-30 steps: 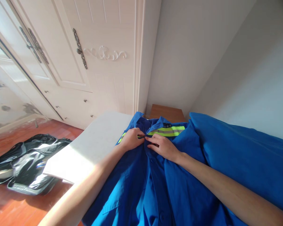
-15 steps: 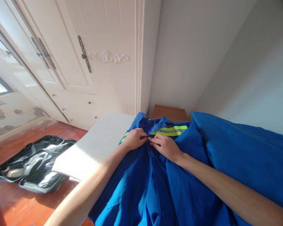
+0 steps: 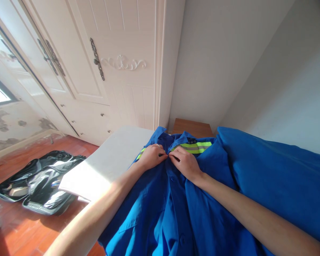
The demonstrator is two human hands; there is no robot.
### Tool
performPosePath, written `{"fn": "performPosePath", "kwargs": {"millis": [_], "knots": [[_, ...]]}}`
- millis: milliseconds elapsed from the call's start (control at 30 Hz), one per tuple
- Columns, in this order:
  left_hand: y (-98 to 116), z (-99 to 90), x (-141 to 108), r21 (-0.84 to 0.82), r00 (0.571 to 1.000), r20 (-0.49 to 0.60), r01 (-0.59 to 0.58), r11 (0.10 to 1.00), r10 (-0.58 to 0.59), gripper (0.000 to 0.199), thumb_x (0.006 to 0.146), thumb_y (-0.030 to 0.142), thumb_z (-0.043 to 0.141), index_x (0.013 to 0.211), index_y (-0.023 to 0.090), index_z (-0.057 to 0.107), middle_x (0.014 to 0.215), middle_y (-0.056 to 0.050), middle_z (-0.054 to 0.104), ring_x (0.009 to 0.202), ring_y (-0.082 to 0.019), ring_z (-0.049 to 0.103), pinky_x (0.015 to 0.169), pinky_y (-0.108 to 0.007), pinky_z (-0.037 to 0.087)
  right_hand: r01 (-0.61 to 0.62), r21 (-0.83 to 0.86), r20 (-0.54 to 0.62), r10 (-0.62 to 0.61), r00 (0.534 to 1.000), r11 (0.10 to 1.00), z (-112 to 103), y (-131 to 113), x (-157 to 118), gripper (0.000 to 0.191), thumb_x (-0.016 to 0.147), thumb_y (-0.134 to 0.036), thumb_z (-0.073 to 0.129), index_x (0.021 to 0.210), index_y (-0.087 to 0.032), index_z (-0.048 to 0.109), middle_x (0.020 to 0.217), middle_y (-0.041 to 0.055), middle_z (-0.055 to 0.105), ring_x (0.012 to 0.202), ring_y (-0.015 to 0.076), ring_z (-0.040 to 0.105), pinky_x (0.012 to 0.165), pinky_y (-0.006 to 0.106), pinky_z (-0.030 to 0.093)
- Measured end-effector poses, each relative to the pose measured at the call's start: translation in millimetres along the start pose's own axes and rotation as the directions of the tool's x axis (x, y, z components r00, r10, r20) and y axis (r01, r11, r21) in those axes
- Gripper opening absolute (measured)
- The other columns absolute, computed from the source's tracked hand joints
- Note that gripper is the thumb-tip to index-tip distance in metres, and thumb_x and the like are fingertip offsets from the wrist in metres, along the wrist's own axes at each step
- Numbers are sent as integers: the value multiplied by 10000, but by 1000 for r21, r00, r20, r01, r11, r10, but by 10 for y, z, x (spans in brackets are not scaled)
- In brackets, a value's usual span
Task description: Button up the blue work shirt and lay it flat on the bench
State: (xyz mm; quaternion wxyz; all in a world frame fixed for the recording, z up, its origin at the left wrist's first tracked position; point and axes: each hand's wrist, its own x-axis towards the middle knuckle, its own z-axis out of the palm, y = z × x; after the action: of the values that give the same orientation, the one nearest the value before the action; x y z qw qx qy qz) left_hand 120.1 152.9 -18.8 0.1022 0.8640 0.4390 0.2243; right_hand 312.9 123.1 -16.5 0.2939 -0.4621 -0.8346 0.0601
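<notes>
A blue work jacket (image 3: 154, 202) with a button front lies spread out before me, its collar at the far end. Yellow-green and grey reflective tape (image 3: 197, 147) runs across its upper part. Just below the collar, my left hand (image 3: 152, 156) pinches the left edge of the front opening; a ring shows on one finger. Opposite it, my right hand (image 3: 185, 163) pinches the other edge, with the fingertips of both hands almost touching. Whatever small part lies between the fingertips is hidden. Lower on the placket, a button (image 3: 182, 240) is visible.
Blue fabric like a pillow or bedding (image 3: 277, 170) lies to the right. A white board-like surface (image 3: 109, 153) extends at the left, beside an open suitcase (image 3: 42, 181) on the red floor. Behind stand a white wardrobe (image 3: 128, 42) and a brown wooden stand (image 3: 192, 128).
Both hands stay at the collar end, their fingertips still pinching the jacket front. The right hand has turned slightly, and the fabric below has shifted a little. The view has moved slightly.
</notes>
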Motion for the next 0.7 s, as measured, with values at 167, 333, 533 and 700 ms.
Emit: {"fn": "performPosePath", "kwargs": {"millis": [167,333,533,700], "knots": [[0,17,7,15,1000,11,-9,1000,9,178,898,276,614,859,230,782,877,-31,725,873,-178,635,849,-289,475,-24,-28,6,24,1000,999,36,-3,19,167,952,-196,531,931,-217,695,955,48,665,855,169,642,688,251,479],[13,10,8,-8,1000,8,31,999,-30,185,902,277,602,869,230,777,898,-29,724,877,-178,634,844,-291,479,-22,-50,13,22,1000,999,68,14,18,124,934,-191,527,895,-211,644,935,51,653,795,170,627,649,252,473],[9,7,4,-29,999,-13,35,999,-35,165,895,261,609,849,224,763,886,-22,715,862,-174,633,820,-275,477,-9,8,-10,9,1000,1000,61,-2,-1,143,946,-196,492,927,-208,632,967,67,656,838,193,637,707,286,509],[7,8,1,-39,999,-11,31,999,-31,165,896,225,580,858,215,740,897,-26,700,879,-176,633,823,-269,474,-48,6,-12,48,999,999,80,9,-15,215,932,-250,560,1125,-192,635,1101,94,656,976,234,645,807,334,538]]}}
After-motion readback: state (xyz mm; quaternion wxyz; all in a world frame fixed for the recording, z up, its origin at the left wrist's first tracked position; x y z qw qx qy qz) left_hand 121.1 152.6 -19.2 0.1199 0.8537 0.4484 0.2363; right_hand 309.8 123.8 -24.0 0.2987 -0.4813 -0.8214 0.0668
